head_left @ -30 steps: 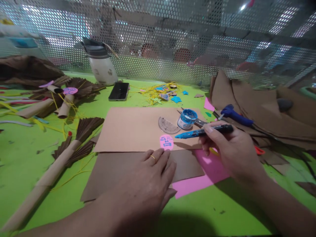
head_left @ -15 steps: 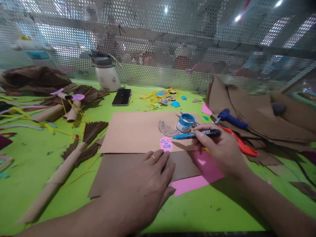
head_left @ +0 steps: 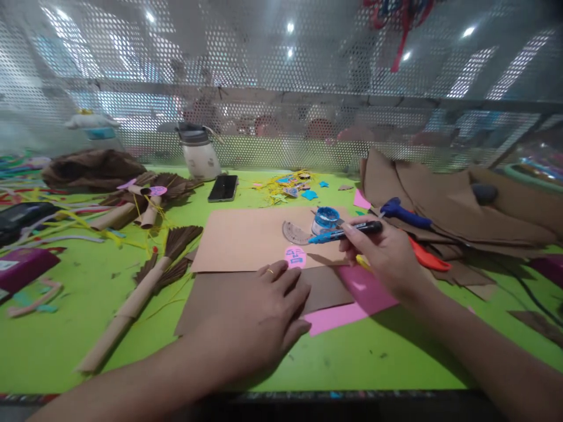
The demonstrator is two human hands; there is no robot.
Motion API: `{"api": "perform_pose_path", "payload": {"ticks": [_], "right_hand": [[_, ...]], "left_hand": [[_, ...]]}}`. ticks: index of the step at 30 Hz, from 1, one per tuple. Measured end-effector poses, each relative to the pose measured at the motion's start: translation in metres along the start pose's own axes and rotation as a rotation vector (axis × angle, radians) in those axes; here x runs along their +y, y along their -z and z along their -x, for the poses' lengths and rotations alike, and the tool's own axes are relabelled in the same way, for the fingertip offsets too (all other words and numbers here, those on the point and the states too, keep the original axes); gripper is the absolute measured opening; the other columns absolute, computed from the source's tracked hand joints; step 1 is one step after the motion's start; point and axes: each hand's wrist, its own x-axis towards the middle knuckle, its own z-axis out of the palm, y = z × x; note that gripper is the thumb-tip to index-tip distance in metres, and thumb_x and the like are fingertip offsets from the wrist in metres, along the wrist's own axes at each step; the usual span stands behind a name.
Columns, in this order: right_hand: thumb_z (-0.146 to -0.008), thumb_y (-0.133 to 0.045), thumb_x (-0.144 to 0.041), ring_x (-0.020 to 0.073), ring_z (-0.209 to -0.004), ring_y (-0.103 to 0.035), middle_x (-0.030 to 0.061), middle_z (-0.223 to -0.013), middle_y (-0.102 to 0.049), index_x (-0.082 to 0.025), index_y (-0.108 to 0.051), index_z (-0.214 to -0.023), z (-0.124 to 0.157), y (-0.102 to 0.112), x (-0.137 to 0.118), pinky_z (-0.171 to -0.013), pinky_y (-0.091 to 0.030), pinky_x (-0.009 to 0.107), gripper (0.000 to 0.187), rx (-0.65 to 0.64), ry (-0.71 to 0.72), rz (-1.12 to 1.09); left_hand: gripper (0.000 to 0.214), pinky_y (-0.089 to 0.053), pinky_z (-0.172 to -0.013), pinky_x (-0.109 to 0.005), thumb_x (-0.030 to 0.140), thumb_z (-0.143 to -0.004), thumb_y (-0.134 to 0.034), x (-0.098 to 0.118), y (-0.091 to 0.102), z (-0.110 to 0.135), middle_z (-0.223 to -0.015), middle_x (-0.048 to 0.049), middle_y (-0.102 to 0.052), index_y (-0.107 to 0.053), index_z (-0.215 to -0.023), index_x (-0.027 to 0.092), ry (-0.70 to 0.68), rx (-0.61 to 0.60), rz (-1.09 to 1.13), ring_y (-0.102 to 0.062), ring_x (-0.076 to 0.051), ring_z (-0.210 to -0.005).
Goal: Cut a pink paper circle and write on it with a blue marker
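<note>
My left hand (head_left: 272,305) lies flat with fingers stretched out on brown paper (head_left: 197,299), its fingertips at the lower edge of a small pink paper oval (head_left: 295,257). Blue marks are drawn on the oval. In my right hand (head_left: 391,258) is a blue marker (head_left: 336,232), held between thumb and fingers, its tip pointing left just above and right of the oval. Under the oval is a tan paper sheet (head_left: 241,237). A clear protractor (head_left: 294,232) and an open jar of blue paint (head_left: 325,221) sit on that sheet. Pink paper (head_left: 334,318) shows beneath my right hand.
A phone (head_left: 223,188) and a bottle (head_left: 200,155) stand at the back. On the left lies a paper-tube broom (head_left: 141,293). Blue-handled tool (head_left: 404,212), orange handle (head_left: 428,255) and stacked brown paper (head_left: 413,187) are at right. A perforated screen (head_left: 272,117) rises behind.
The camera view has tilted up and shifted left, showing more of the table's left side and front edge. Both hands keep nearly the same pose, the marker still hovering by the oval.
</note>
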Motion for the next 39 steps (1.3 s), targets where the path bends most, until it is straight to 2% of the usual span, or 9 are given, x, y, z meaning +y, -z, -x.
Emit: {"api": "perform_pose_path", "payload": {"ticks": [9, 16, 24, 30, 33, 36, 39], "right_hand": [[-0.086, -0.066, -0.047, 0.0118, -0.050, -0.056, 0.0005, -0.062, -0.065, -0.017, -0.061, -0.090, 0.003, -0.005, 0.008, -0.047, -0.047, 0.024, 0.031, -0.105, 0.019, 0.083], [-0.085, -0.068, -0.045, 0.0116, -0.051, -0.056, 0.0003, -0.065, -0.065, -0.018, -0.062, -0.091, 0.005, -0.010, 0.011, -0.047, -0.046, 0.024, 0.029, -0.094, 0.004, 0.067], [-0.081, -0.070, -0.047, 0.0112, -0.050, -0.055, -0.0003, -0.063, -0.064, -0.016, -0.061, -0.090, 0.000, -0.007, 0.014, -0.048, -0.046, 0.024, 0.033, -0.095, 0.021, 0.005], [-0.078, -0.071, -0.050, 0.0098, -0.045, -0.051, -0.0026, -0.057, -0.061, -0.017, -0.059, -0.086, -0.004, -0.005, 0.016, -0.044, -0.043, 0.022, 0.036, -0.057, 0.018, -0.043], [-0.077, -0.072, -0.051, 0.0095, -0.043, -0.050, -0.0032, -0.055, -0.060, -0.017, -0.059, -0.084, -0.005, -0.006, 0.017, -0.041, -0.041, 0.021, 0.037, -0.032, 0.014, -0.064], [-0.076, -0.072, -0.050, 0.0090, -0.042, -0.049, -0.0036, -0.053, -0.060, -0.017, -0.058, -0.082, -0.006, -0.008, 0.018, -0.039, -0.040, 0.021, 0.037, 0.010, 0.008, -0.093], [-0.077, -0.070, -0.050, 0.0084, -0.040, -0.048, -0.0035, -0.052, -0.059, -0.018, -0.056, -0.077, -0.007, -0.010, 0.016, -0.038, -0.040, 0.021, 0.035, 0.047, -0.002, -0.093]], "left_hand": [[0.041, -0.042, -0.103, -0.054, 0.043, -0.100, -0.042, -0.001, -0.001, 0.000, -0.130, -0.0168, -0.061, -0.060, -0.124, 0.015, -0.036, 0.044, -0.008, -0.052, -0.036, -0.123], [0.041, -0.044, -0.099, -0.052, 0.044, -0.100, -0.042, 0.000, 0.001, -0.001, -0.128, -0.0156, -0.061, -0.059, -0.123, 0.015, -0.030, 0.024, 0.003, -0.053, -0.035, -0.121], [0.033, -0.045, -0.093, -0.041, 0.038, -0.100, -0.045, -0.007, 0.001, -0.005, -0.115, -0.0126, -0.067, -0.064, -0.116, 0.017, -0.065, 0.068, 0.057, -0.059, -0.027, -0.109], [0.029, -0.048, -0.084, -0.037, 0.036, -0.095, -0.053, -0.009, 0.013, -0.012, -0.105, -0.0121, -0.070, -0.065, -0.113, 0.016, -0.109, -0.037, 0.010, -0.063, -0.027, -0.101], [0.024, -0.048, -0.076, -0.036, 0.036, -0.092, -0.057, -0.010, 0.022, -0.016, -0.097, -0.0100, -0.070, -0.067, -0.102, 0.017, -0.119, -0.099, -0.020, -0.065, -0.026, -0.090], [0.021, -0.047, -0.071, -0.033, 0.038, -0.092, -0.057, -0.015, 0.028, -0.019, -0.087, -0.0068, -0.071, -0.067, -0.090, 0.020, -0.123, -0.107, 0.009, -0.065, -0.024, -0.080], [0.023, -0.046, -0.073, -0.031, 0.037, -0.094, -0.053, -0.021, 0.030, -0.021, -0.085, -0.0053, -0.071, -0.068, -0.087, 0.021, -0.144, -0.114, 0.063, -0.065, -0.021, -0.080]]}}
